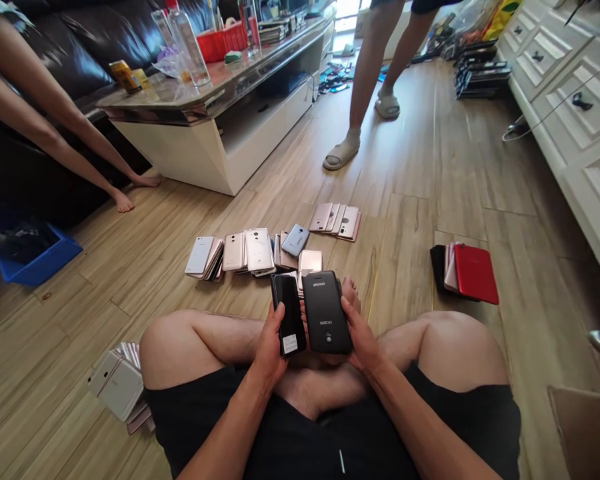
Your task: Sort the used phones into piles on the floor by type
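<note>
My left hand (271,337) is closed around a black smartphone (291,307) with a small white label near its lower end. There may be more than one phone in that grip; I cannot tell. Beside it, my right hand (363,333) grips a dark grey smartphone (325,313), its back turned up with "cricket" and "alcatel" lettering upside down. Both phones are held side by side above my crossed legs. Just beyond them on the floor lie rows of overlapping phones (260,252) in gold, white and pink. A blue-grey phone (295,240) rests on top of that row.
More stacked phones (334,220) lie farther ahead. A red-topped stack (476,273) sits right, a white-topped stack (117,387) by my left knee. One person stands in sandals (341,155); another's bare legs (55,120) show left. A low table (180,143), drawers (555,80) and blue bin (45,260) surround.
</note>
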`<state>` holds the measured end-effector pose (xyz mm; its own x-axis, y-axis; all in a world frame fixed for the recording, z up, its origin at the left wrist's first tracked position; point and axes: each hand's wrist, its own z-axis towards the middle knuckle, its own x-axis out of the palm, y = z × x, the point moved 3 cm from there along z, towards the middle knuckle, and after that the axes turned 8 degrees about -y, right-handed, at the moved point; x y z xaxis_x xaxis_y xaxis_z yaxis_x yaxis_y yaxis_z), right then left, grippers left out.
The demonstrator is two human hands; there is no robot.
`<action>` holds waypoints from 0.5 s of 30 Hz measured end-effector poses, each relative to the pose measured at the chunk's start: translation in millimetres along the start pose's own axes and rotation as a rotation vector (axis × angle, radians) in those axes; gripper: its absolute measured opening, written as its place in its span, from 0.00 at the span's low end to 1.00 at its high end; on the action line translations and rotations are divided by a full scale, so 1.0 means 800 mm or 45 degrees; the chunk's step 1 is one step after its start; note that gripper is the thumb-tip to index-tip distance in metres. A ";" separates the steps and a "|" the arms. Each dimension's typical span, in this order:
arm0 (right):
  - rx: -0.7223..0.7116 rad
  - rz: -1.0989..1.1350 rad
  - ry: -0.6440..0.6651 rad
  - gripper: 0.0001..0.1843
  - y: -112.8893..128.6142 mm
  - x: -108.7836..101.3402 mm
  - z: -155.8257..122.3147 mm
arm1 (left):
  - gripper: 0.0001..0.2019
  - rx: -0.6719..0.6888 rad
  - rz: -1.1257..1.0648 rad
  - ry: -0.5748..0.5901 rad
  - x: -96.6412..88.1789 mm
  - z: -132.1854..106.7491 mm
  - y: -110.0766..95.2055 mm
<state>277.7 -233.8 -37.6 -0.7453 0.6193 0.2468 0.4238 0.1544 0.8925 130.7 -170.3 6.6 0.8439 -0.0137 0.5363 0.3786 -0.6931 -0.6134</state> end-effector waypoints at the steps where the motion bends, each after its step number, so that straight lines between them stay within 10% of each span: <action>1: 0.035 0.016 -0.007 0.39 -0.002 0.000 0.000 | 0.24 0.017 0.010 -0.005 0.000 -0.001 0.001; 15: 0.028 -0.001 -0.173 0.39 -0.015 -0.009 0.008 | 0.24 0.124 0.194 -0.056 -0.005 -0.001 0.006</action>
<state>281.4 -235.3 -52.3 -0.6696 0.7176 0.1914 0.4356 0.1707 0.8838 128.5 -174.1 2.3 0.9093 -0.0798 0.4083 0.2786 -0.6122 -0.7400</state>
